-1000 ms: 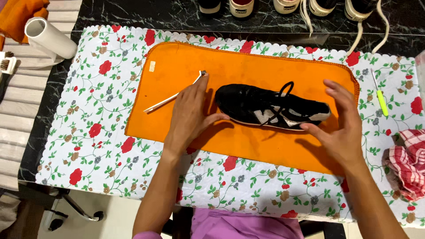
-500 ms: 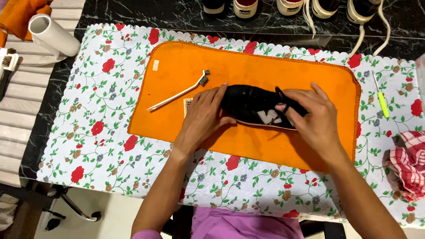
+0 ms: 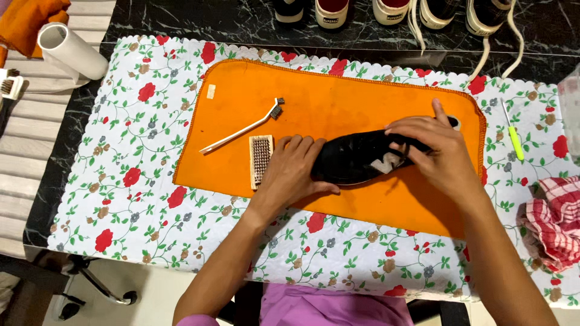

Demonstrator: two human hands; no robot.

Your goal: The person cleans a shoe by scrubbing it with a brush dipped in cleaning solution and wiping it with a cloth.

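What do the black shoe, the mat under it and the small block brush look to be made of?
Black shoe: matte, soft-looking upper, likely suede or canvas.
Orange mat: woven cloth, judging by its stitched edge and dull surface.
Block brush: pale wood-like body with dense fine bristles; bristle material unclear.
Both hands, left hand, right hand, rest on the shoe.

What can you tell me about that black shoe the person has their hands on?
The black low-cut shoe lies on its side on the orange cloth mat, toe toward the left, sole edge facing the person. Its upper looks like dark fabric or suede with a white marking on the side. The left hand cups the toe end; the right hand covers the lace and heel area, hiding much of it. Just left of the toe lies a small wooden block brush, bristles up, not touching the shoe.
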